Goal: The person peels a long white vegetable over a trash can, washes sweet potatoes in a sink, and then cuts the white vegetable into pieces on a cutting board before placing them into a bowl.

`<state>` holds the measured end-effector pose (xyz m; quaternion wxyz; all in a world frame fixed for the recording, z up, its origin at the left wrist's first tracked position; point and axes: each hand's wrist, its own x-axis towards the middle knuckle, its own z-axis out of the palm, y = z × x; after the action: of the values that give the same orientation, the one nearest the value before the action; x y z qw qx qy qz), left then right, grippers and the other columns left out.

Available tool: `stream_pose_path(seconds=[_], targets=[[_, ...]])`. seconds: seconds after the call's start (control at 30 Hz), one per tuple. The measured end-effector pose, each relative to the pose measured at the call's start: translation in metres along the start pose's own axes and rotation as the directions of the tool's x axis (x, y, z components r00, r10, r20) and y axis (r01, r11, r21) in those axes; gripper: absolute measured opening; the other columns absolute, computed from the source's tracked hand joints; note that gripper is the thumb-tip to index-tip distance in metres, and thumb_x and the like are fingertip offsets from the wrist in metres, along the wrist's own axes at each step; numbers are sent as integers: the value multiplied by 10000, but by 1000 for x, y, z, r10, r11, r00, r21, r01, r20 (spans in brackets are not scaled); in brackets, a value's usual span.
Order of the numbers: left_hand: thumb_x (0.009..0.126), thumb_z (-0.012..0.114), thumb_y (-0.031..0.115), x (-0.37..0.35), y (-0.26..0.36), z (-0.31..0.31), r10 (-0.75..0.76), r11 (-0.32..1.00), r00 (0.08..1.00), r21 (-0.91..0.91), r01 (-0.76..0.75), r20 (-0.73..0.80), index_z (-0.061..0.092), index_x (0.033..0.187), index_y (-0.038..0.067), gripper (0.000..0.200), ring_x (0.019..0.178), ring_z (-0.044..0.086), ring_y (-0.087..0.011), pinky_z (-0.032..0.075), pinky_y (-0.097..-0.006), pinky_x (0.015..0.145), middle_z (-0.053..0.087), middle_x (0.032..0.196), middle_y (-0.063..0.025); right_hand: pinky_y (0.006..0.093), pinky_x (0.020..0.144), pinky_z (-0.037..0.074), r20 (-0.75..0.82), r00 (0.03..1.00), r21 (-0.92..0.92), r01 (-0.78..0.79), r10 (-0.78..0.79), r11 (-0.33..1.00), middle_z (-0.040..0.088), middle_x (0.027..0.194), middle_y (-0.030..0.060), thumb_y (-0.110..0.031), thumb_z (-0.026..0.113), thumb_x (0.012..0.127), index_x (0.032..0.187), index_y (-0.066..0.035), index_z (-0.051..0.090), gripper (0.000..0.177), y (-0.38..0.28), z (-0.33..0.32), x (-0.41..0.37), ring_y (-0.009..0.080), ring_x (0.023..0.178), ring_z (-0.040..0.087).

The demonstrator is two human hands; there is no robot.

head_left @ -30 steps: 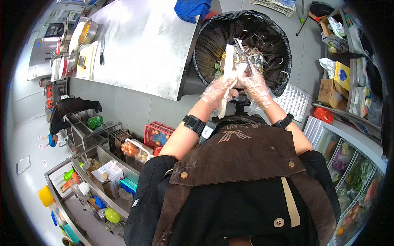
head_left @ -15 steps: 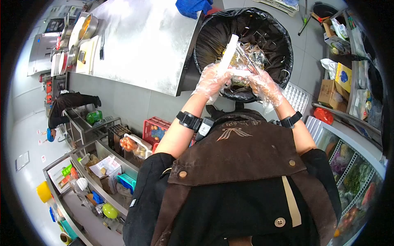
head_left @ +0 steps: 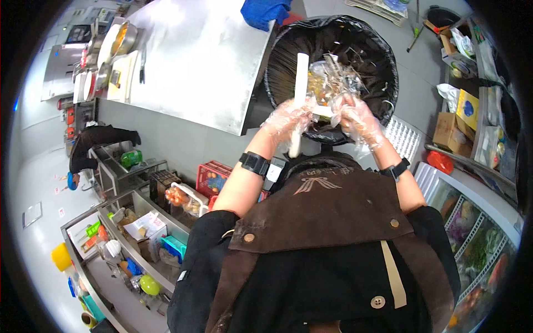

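My left hand (head_left: 290,117), in a clear plastic glove, is wrapped round a long white peeled vegetable stick (head_left: 301,77). The stick's upper end points over the bin, and its lower end (head_left: 295,145) shows below my palm. My right hand (head_left: 355,116), gloved the same way, is closed close beside it with the fingertips together. A short white piece (head_left: 323,111) spans the gap between my hands; whether it is part of a tool cannot be made out. Under both hands stands a round bin (head_left: 280,61) lined with a black bag, holding scraps and plastic waste (head_left: 338,77).
A steel table (head_left: 194,55) stands at the left, with a knife (head_left: 142,66), a cutting board and pans at its far end. A blue cloth (head_left: 265,12) lies on its corner. Shelves with boxes (head_left: 452,133) and a glass-fronted fridge (head_left: 472,222) line the right. Another person (head_left: 100,144) bends at far left.
The white stick has turned more upright, its lower end now showing below my left hand. A thin metal tool seen by my right hand is no longer distinct. The view has shifted slightly.
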<state>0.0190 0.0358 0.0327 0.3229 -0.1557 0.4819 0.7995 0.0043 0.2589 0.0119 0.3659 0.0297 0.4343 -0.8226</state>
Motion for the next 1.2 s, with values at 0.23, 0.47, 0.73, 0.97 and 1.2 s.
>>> stream_pose_path(seconds=[0.23,0.47,0.73,0.97,1.2], targets=[[784,599,134,-19,23,-13,266,805,928,-590,-65,261,493,774,58,131,484,407,-87,350,-221,399,415,646,7,358,708,444,-413,896,-911,-402,-166,95,606,979,197,-299,497,879,1205,-32,491,421,21,-118,35,318,770,560],[813,580,173,-56,45,-51,298,710,945,-693,-128,131,510,905,86,145,632,472,-121,440,-235,516,476,787,-23,349,837,418,-61,821,-998,-31,-568,61,576,1043,197,-266,387,938,1156,-54,517,331,46,-109,16,338,976,543],[827,554,144,-155,61,-182,344,753,840,-411,-513,-419,502,868,74,96,543,444,-126,401,-231,430,472,697,-20,470,768,437,-584,807,-791,-590,-88,-162,591,993,232,-374,271,946,1310,-178,378,427,135,-14,30,394,906,570],[770,530,64,-284,65,-346,429,714,810,-399,-575,-399,435,802,97,105,515,393,-105,348,-219,397,411,669,-7,423,850,434,-743,648,-639,-761,-168,-110,553,1117,230,-244,284,951,1294,-123,414,387,170,52,54,354,1041,534],[771,534,42,-369,85,-467,360,625,819,-537,-567,-446,443,808,81,105,509,405,-88,366,-178,385,426,689,-11,227,859,397,-447,749,-750,-17,-488,661,574,1123,87,-245,480,918,1229,-39,506,374,97,211,144,112,990,513]])
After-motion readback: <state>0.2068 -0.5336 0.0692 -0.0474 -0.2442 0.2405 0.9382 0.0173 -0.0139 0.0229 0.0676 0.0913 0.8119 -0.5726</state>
